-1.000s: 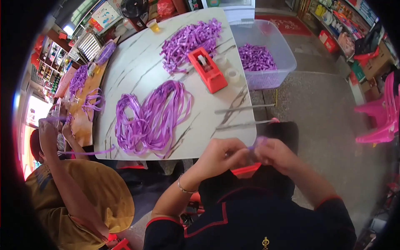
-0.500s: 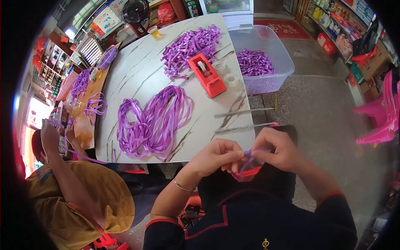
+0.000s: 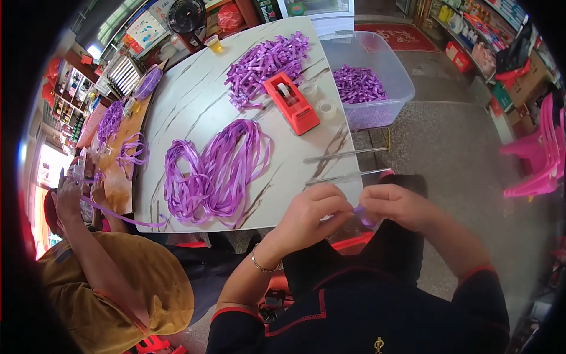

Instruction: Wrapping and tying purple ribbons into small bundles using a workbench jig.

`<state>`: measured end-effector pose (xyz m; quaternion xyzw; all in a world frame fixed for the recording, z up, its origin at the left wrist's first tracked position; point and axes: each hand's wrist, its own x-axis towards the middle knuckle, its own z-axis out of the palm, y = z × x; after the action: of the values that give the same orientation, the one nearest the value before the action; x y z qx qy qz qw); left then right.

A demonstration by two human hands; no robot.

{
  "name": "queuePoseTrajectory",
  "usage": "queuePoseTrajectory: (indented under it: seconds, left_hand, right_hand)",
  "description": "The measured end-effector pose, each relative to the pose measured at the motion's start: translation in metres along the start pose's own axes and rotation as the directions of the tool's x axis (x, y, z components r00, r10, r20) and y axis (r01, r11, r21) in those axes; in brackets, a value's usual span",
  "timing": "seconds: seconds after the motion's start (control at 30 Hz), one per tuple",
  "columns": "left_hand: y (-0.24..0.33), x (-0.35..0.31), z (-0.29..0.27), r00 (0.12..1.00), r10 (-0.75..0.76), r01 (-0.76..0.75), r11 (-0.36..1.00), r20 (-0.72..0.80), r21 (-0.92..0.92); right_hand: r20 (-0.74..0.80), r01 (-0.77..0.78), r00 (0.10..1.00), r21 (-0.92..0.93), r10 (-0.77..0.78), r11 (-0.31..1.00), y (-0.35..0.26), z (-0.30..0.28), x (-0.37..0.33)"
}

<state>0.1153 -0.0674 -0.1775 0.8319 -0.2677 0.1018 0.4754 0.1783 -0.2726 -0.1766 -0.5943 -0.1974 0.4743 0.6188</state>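
Close to the table's near right corner, my left hand (image 3: 312, 215) and my right hand (image 3: 392, 205) meet above my lap. Both are closed in a pinch on a small piece of purple ribbon (image 3: 367, 220), mostly hidden by the fingers. On the marble-patterned table (image 3: 194, 106), long looped purple ribbons (image 3: 230, 168) lie to the left of my hands. Farther back is a heap of short purple ribbon pieces (image 3: 265, 65), with a red tape dispenser (image 3: 292, 106) beside it. Two thin metal rods (image 3: 345, 155) jut over the table's right edge, just beyond my hands.
A clear plastic bin (image 3: 396, 111) holding purple pieces stands right of the table. Two small clear cups (image 3: 326, 108) sit by the dispenser, and a cup of yellow liquid (image 3: 214, 45) is farther back. At left, a co-worker's hand (image 3: 69, 197) holds a purple ribbon strip (image 3: 121, 216). Pink chairs (image 3: 539, 156) stand at right.
My hands have shifted slightly, and the ribbon's hanging tail no longer shows below them. The co-worker's raised hand has lowered, and the ribbon strip's end now lies over the table's corner.
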Motion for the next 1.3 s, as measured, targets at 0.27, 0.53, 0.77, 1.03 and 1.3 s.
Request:
queuePoseTrajectory:
  seconds: [0.27,0.53,0.77,1.03,1.3]
  left_hand:
    - [-0.015,0.005,0.001,0.866,-0.359,0.499,0.668,0.348,-0.552]
    - [-0.076,0.063,0.025,0.833,-0.153,0.472,0.697,0.531,-0.539]
    - [-0.116,0.090,0.038,0.905,-0.426,0.421,0.893,0.008,-0.160]
    - [-0.125,0.091,0.060,0.957,-0.277,0.281,0.959,-0.081,0.036]
    - [-0.126,0.095,0.063,0.947,-0.320,0.318,0.912,-0.034,0.258]
  right_hand:
    - [-0.028,0.113,0.993,-0.139,-0.118,0.984,-0.001,0.000,-0.010]
    - [-0.347,0.252,0.929,0.336,-0.129,0.908,0.039,-0.041,-0.017]
    - [-0.781,0.384,0.564,-0.040,-0.268,0.922,0.086,-0.089,0.021]
    - [-0.624,0.481,0.711,0.093,-0.325,0.872,0.135,-0.090,0.070]
    - [-0.658,0.532,0.680,0.138,-0.324,0.836,0.142,-0.068,0.076]
